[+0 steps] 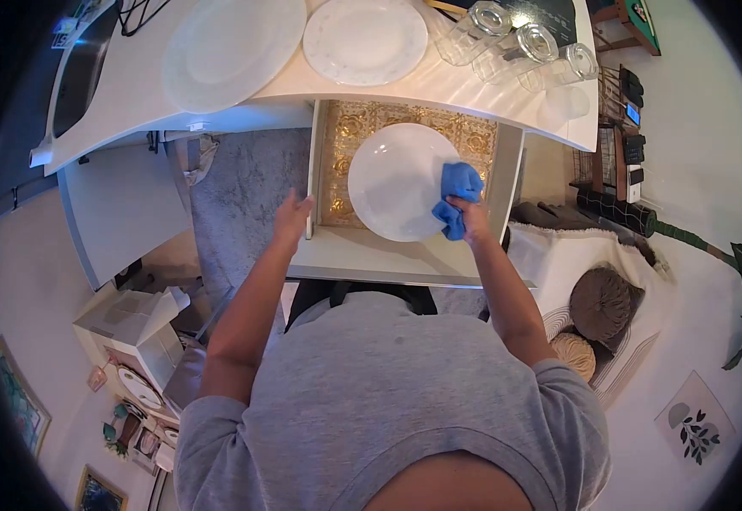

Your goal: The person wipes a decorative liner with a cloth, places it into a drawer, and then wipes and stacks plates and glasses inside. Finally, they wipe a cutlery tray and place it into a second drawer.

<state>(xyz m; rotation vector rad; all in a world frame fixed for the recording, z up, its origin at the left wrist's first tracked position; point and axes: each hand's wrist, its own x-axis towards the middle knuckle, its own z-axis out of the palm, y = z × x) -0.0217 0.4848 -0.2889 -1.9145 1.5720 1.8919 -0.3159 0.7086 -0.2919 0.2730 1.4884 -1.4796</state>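
A white plate (401, 183) is over the pulled-out drawer (388, 251), whose bottom has a gold patterned liner (337, 145). My right hand (473, 217) grips a bunched blue cloth (460, 183) against the plate's right rim. My left hand (290, 220) is at the drawer's left side wall, fingers apart and nothing in them. It is some way off the plate's left rim.
On the white counter (303, 89) behind the drawer lie a large oval plate (230, 51) and a round plate (365, 41). Several clear glasses (516, 55) lie at its right. An opened cabinet door (124, 209) stands at left.
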